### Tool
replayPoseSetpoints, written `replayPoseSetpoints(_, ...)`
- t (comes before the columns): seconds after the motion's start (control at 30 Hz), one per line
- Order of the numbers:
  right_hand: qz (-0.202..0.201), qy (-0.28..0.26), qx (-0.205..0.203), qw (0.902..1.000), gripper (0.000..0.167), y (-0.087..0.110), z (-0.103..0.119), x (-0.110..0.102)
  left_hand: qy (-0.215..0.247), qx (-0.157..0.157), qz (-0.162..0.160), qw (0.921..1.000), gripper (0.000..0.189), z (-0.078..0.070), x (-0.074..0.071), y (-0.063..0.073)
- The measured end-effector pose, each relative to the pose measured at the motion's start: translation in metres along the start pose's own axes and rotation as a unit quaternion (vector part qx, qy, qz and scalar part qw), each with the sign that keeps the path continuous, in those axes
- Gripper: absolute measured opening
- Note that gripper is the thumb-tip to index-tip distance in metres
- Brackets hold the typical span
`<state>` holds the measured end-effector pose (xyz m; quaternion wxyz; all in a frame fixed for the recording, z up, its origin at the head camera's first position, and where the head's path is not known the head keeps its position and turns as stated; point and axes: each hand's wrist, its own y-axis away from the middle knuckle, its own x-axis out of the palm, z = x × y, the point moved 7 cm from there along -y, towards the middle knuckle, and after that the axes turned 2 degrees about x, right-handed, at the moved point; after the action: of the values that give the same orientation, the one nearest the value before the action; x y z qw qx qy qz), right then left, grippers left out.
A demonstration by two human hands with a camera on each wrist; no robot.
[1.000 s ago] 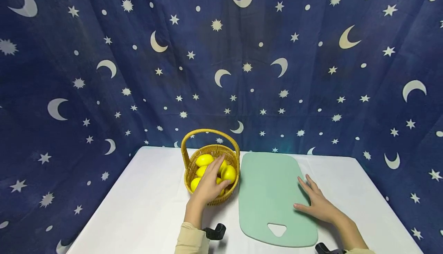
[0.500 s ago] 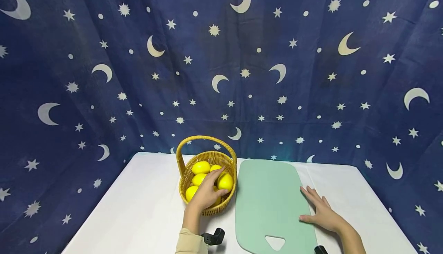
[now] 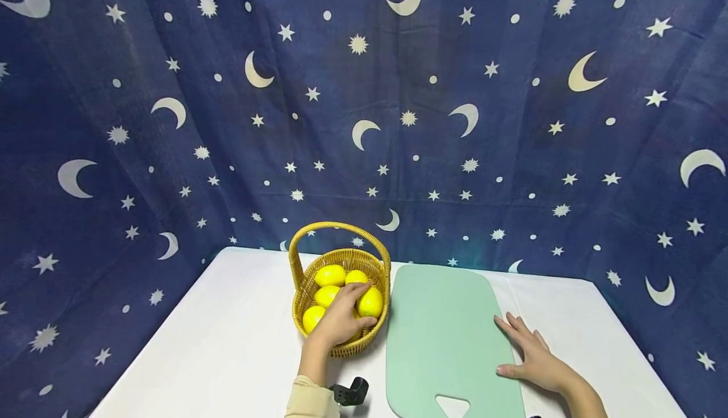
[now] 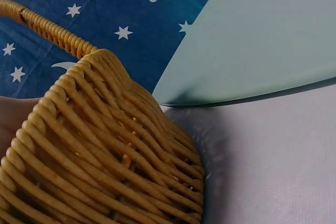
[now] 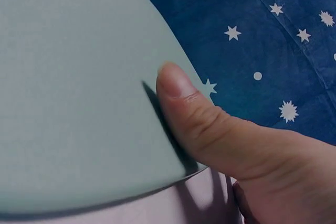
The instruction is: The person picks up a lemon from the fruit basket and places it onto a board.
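A wicker basket [image 3: 300,317] with a tall handle holds several yellow lemons [image 3: 330,276]. My left hand [image 3: 339,320] reaches into it from the near side. Its fingers and thumb lie either side of a lemon [image 3: 371,303] at the right; whether they grip it I cannot make out. The left wrist view shows mainly the basket's woven wall [image 4: 121,145], with a bit of the hand at the left edge. A pale green cutting board [image 3: 438,336] lies right of the basket. My right hand [image 3: 537,361] is spread at its right edge, thumb [image 5: 178,93] over the board.
A white-covered table [image 3: 227,342] bears the basket and board. Behind it hangs a dark blue curtain [image 3: 432,121] with moons and stars. The board has a triangular cutout [image 3: 453,399] at its near end. A black strapped device [image 3: 351,393] sits at my left wrist.
My left hand has sunk lower into the basket, and its fingers have drawn closer to the right-hand lemon. My right hand has shifted slightly outward along the board's edge. The head view has tilted a little.
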<state>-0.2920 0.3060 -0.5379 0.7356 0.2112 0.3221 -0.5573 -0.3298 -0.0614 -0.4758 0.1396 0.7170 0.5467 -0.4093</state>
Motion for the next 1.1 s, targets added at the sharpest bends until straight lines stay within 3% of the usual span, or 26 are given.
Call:
replayPoseSetpoints(0.3, 0.005, 0.006, 0.000, 1.0000, 0.091, 0.0000, -0.0020, 0.0006, 0.013, -0.027, 0.000, 0.9995, 0.061, 0.0013, 0.0007, 0.0018)
replayPoseSetpoints(0.53, 0.008, 0.001, 0.007, 0.9999, 0.092, -0.0002, -0.0013, 0.0018, 0.018, -0.010, -0.009, 0.9997, 0.056, 0.0011, -0.0023, 0.0026)
replayPoseSetpoints(0.73, 0.003, 0.002, -0.004, 1.0000, 0.090, -0.0024, 0.0003, 0.0006, 0.020, -0.003, -0.005, 0.9998, 0.070, 0.0002, -0.0031, -0.0006)
replayPoseSetpoints(1.1, 0.002, 0.002, 0.000, 1.0000, 0.090, -0.0029, -0.0028, 0.0021, -0.002, -0.007, 0.007, 0.9999, 0.070, 0.0019, -0.0001, -0.0014)
